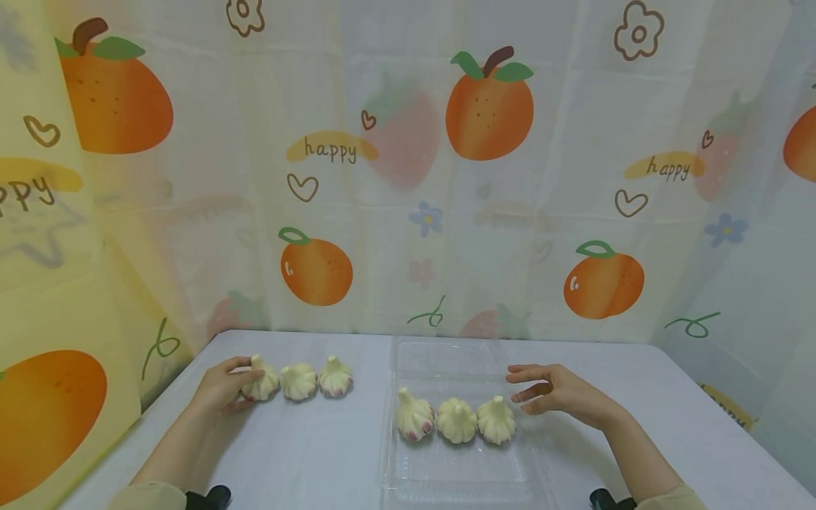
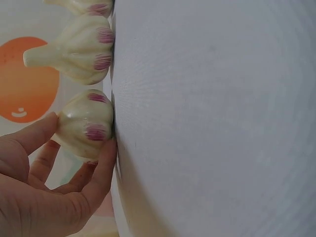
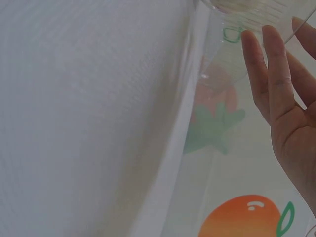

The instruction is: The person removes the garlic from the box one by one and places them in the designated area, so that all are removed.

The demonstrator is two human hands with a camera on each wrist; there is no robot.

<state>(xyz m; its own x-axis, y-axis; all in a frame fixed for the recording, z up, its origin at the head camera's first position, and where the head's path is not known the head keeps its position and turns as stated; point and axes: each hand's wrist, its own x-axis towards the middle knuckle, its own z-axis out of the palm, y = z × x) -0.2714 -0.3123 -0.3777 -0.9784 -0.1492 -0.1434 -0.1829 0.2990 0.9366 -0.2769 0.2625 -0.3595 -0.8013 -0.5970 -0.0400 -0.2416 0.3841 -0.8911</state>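
Three garlic bulbs stand in a row on the left of the table in the head view. My left hand has its thumb and fingers round the leftmost garlic bulb; the left wrist view shows the fingers against that bulb. To its right are the middle bulb and another bulb. Inside a clear plastic container sit three more bulbs, the rightmost nearest my right hand. That hand is raised beside the container with spread, slightly bent fingers, holding nothing.
The white table meets a fruit-printed curtain at its back edge. A yellow printed sheet hangs along the left side. The container's raised clear lid part lies toward the back.
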